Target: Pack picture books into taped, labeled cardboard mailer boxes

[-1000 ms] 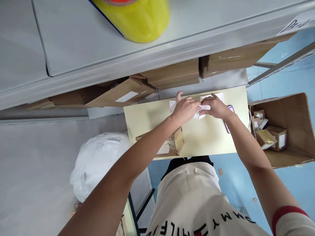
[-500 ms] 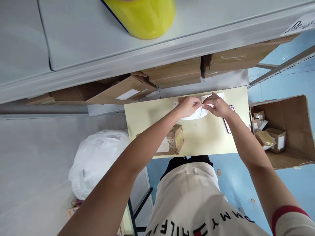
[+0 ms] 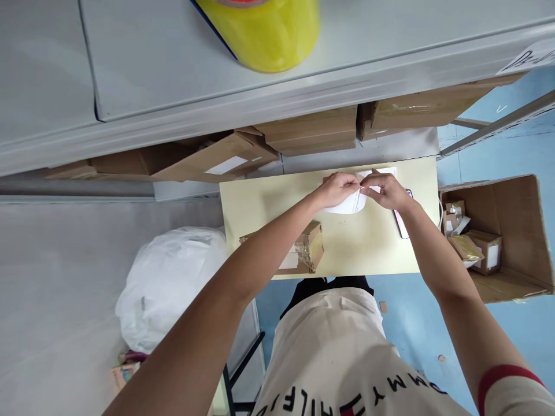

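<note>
Above the cream table [image 3: 269, 199], both my hands meet at a white sheet of paper with some print, a label by its look [image 3: 347, 205]. Its edge is pinched in the closed fingers of my left hand [image 3: 339, 189]. Close by, the thumb and fingers of my right hand [image 3: 384, 189] also close on the sheet's edge. More white paper [image 3: 392, 171] shows behind the right hand. A small taped cardboard box [image 3: 313, 245] lies partly under my left forearm. Beside my right wrist is a phone [image 3: 401, 224], partly covered.
A big open carton [image 3: 520, 231] with several small boxes stands right of the table. Cardboard boxes [image 3: 312, 130] line the lower shelf behind. A yellow tape roll [image 3: 277, 34] sits on the upper shelf [image 3: 151, 69]. At left is a white plastic bag [image 3: 169, 283].
My hands have come slightly closer together at the paper's edge, and less of the sheet shows left of my left hand. The view has shifted a little.
</note>
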Motion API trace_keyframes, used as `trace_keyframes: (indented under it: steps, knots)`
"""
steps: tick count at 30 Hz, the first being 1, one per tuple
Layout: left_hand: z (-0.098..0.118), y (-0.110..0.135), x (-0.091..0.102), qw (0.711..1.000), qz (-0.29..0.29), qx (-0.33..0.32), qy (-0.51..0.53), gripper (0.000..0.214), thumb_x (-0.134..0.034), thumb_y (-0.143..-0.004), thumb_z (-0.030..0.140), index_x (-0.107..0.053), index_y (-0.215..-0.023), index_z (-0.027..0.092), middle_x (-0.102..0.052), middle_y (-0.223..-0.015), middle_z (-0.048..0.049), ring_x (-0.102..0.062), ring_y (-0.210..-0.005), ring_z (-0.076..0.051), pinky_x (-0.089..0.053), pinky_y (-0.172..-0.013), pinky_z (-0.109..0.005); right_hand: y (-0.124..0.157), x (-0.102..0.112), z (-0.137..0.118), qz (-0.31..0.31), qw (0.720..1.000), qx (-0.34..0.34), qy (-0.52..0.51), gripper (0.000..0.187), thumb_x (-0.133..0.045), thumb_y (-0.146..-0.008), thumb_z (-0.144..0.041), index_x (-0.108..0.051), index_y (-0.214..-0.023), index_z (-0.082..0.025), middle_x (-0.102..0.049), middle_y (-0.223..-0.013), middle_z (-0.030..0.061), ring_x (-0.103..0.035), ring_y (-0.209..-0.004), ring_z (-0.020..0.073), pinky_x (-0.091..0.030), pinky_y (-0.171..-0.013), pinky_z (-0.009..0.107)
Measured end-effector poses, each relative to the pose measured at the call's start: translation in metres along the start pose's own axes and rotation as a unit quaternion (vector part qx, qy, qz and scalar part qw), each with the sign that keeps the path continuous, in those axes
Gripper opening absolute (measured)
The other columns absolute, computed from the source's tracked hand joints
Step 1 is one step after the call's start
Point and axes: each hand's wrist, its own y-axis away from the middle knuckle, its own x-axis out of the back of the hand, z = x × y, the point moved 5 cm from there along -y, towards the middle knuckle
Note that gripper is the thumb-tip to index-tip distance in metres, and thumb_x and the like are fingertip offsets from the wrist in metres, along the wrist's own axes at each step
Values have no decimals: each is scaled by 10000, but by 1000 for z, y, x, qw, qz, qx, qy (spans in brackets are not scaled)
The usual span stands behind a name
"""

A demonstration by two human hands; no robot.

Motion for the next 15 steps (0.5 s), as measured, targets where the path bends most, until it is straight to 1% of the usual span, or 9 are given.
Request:
trace_keyframes:
  steps: [2, 4, 6, 7, 9, 12, 14, 15]
  knots:
    - [-5, -2, -1, 1000, -5, 0, 21, 247, -554, -828, 342, -639, -660, 182, -599, -632, 24, -564, -691, -142, -433, -708, -253, 1, 0, 1, 3, 1000, 2, -7, 433, -461, -912, -601, -668, -785, -244, -750, -887, 37, -688, -822, 213, -347, -1091, 494]
    - [-6, -3, 1, 1000, -7, -3, 10, 235, -557, -834, 335, -645, -675, 186, -612, -647, 22, -564, -694, -143, -431, -719, -256, 2, 0, 3, 4, 1000, -4, -4, 371, -490, -909, -557, -666, -826, -241, -745, -907, 33, -687, -833, 214, -348, -1086, 505]
    - [-5, -3, 3, 1000, -10, -9, -26, 201, -559, -840, 322, -662, -719, 198, -637, -683, 19, -570, -708, -147, -430, -731, -259, 3, 2, 5, 3, 1000, -17, 6, 297, -565, -867, -515, -658, -924, -239, -733, -963, 43, -680, -872, 229, -387, -1045, 505]
    - [-4, -3, 5, 999, -11, -14, -48, 183, -561, -842, 315, -672, -747, 205, -653, -708, 15, -576, -720, -152, -430, -737, -262, 3, 3, 7, 2, 1000, -24, 10, 293, -606, -837, -490, -647, -981, -237, -724, -994, 52, -674, -899, 240, -415, -1013, 495]
    - [-2, -3, 10, 996, -5, -25, -88, 161, -568, -848, 304, -688, -787, 216, -681, -748, 1, -596, -747, -166, -434, -753, -271, 3, 5, 11, -6, 999, -36, 9, 347, -654, -789, -423, -621, -1076, -230, -705, -1012, 67, -658, -939, 255, -455, -953, 470]
    - [-3, -4, 24, 992, 43, -32, -112, 149, -587, -859, 295, -697, -795, 219, -706, -781, -18, -623, -788, -182, -437, -793, -282, 3, 8, 22, -18, 998, -54, 6, 375, -636, -774, -319, -604, -1137, -228, -691, -957, 58, -647, -939, 254, -448, -960, 482]
    - [-9, -4, 37, 990, 86, -26, -105, 147, -590, -869, 292, -696, -800, 217, -716, -812, -21, -630, -801, -180, -436, -807, -279, 5, 12, 30, -12, 997, -67, 23, 368, -621, -767, -276, -611, -1132, -234, -689, -965, 51, -646, -947, 255, -396, -1025, 530]
    - [-12, -4, 44, 989, 106, -22, -100, 145, -590, -873, 291, -694, -806, 214, -719, -828, -22, -631, -807, -177, -436, -811, -276, 6, 16, 35, -7, 997, -74, 36, 351, -618, -765, -264, -620, -1115, -239, -691, -981, 48, -646, -958, 257, -350, -1065, 560]
